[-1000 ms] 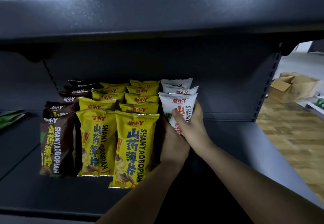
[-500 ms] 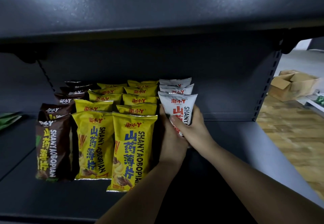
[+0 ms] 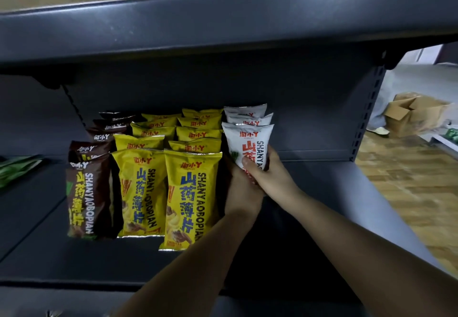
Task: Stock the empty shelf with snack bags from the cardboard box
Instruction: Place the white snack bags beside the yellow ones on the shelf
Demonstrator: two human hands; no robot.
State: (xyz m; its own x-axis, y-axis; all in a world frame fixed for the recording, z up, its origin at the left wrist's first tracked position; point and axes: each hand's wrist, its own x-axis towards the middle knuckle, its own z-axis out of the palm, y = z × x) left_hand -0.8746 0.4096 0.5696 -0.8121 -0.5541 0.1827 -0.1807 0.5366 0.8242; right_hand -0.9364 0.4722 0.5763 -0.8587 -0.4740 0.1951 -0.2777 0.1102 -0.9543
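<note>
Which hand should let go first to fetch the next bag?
Probably right: the cardboard box sits on the floor to the right. The left hand can steady the front white bag; the right hand also grips it.

This looks like a shop, or its stockroom; a dark grey metal shelf (image 3: 309,192) with a slotted upright (image 3: 366,113) is the kind used for retail display; identical branded snack bags stand on it in front-facing rows, brown (image 3: 86,192), yellow (image 3: 190,197) and white (image 3: 245,140); off to the right an open cardboard box (image 3: 416,115) sits on a wood-pattern floor (image 3: 409,187).
</note>
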